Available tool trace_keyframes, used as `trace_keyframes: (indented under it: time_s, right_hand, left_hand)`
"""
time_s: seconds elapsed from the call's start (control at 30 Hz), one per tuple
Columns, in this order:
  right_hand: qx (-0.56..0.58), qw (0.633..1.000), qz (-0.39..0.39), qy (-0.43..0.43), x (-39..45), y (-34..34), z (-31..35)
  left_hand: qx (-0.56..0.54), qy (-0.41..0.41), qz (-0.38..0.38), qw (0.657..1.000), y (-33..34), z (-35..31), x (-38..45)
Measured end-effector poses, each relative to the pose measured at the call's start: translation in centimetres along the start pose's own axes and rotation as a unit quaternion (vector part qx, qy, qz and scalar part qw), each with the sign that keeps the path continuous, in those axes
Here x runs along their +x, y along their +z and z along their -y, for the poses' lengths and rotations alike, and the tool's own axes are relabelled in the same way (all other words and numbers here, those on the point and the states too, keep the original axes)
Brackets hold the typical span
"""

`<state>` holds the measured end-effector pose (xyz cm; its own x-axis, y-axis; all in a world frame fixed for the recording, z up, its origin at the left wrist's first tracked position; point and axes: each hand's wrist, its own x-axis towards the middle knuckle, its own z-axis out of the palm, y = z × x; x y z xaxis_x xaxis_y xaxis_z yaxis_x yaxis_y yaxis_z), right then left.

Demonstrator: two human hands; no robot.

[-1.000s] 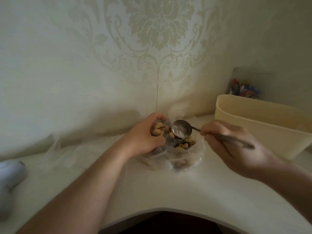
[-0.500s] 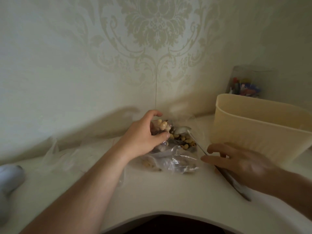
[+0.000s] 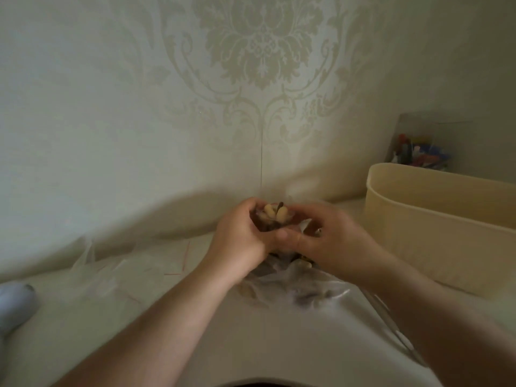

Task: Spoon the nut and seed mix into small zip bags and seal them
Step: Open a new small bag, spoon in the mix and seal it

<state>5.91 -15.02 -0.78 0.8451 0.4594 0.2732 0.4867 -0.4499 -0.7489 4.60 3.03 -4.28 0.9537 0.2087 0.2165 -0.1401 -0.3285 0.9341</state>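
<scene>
I see my left hand curled around the small zip bag of nuts, while my right hand pinches its right side. The bag sits between both hands, above the counter, over the big mix bag.

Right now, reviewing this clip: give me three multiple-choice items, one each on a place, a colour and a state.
1. Where does the spoon lie?
A. in the tub
B. on the table under the right forearm
C. in the left hand

2. What colour is the tub?
A. cream
B. red
C. black

3. What holds the small bag?
A. nothing
B. the left hand alone
C. both hands

Answers:
1 B: the spoon lies on the table.
2 A: the tub is cream.
3 C: the left hand and right hand both grip the small bag.
</scene>
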Motion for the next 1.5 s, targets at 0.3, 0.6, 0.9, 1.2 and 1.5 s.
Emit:
trace_keyframes:
  time_s: [0.3,0.6,0.9,1.2,1.5]
  right_hand:
    - [0.171,0.974,-0.105,0.101,0.4,-0.1,-2.1]
    - [0.214,0.96,-0.134,0.118,0.1,-0.4,-2.3]
    - [0.239,0.959,0.024,0.148,0.0,0.0,-2.3]
    - [0.25,0.95,0.0,0.186,0.1,-0.4,-2.3]
    - [0.263,0.948,0.037,0.176,-0.1,-0.3,-1.5]
  left_hand:
    - [-0.031,0.018,0.183,0.982,-0.8,-0.7,-0.5]
    - [-0.096,-0.038,0.165,0.981,-0.4,-1.7,-1.1]
    - [-0.083,-0.14,0.114,0.98,-0.1,-2.2,-1.2]
    - [-0.031,-0.124,0.161,0.979,-0.4,-2.1,-1.2]
    - [-0.019,-0.123,0.149,0.981,0.0,-1.6,-1.0]
